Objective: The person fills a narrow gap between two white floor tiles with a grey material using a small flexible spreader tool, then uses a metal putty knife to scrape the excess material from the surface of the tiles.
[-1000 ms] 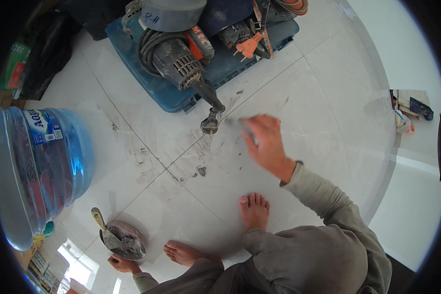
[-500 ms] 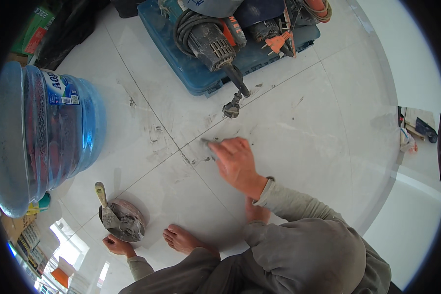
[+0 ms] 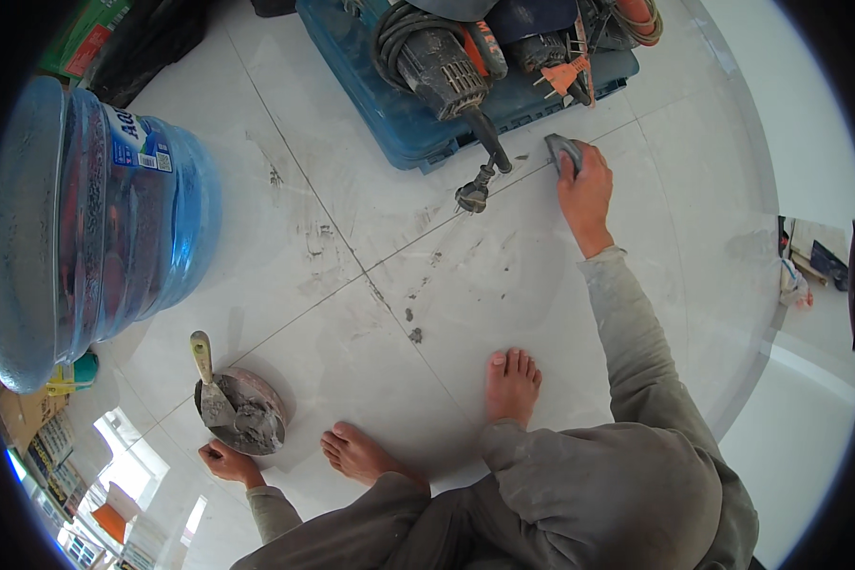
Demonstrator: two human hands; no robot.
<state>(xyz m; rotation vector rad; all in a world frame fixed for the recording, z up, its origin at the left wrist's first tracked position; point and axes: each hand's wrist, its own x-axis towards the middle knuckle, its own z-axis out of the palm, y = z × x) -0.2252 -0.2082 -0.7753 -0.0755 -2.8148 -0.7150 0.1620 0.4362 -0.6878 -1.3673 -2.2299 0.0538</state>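
My right hand (image 3: 587,190) is closed on a small dark grey flat pad (image 3: 564,152), pressed to the pale tile floor at a thin joint line beside the blue case. At the lower left my left hand (image 3: 233,465) is closed at the near rim of a round bowl (image 3: 277,404). Grey wet paste (image 3: 254,427) lies in that bowl. A putty knife (image 3: 202,356) with a pale handle leans in it, its blade in the paste. Grey crumbs and smears (image 3: 415,334) mark the tiles around the crossing of the joints.
A blue case (image 3: 399,142) carries a corded power tool (image 3: 444,76), whose plug (image 3: 473,193) hangs over the floor. An orange plug (image 3: 562,76) lies near it. A large blue water bottle (image 3: 133,218) stands left. My bare feet (image 3: 513,385) are on the tiles.
My right hand has swept with the pad from the joint crossing up and right along the joint line. My left hand stays at the bowl. The view has shifted slightly.
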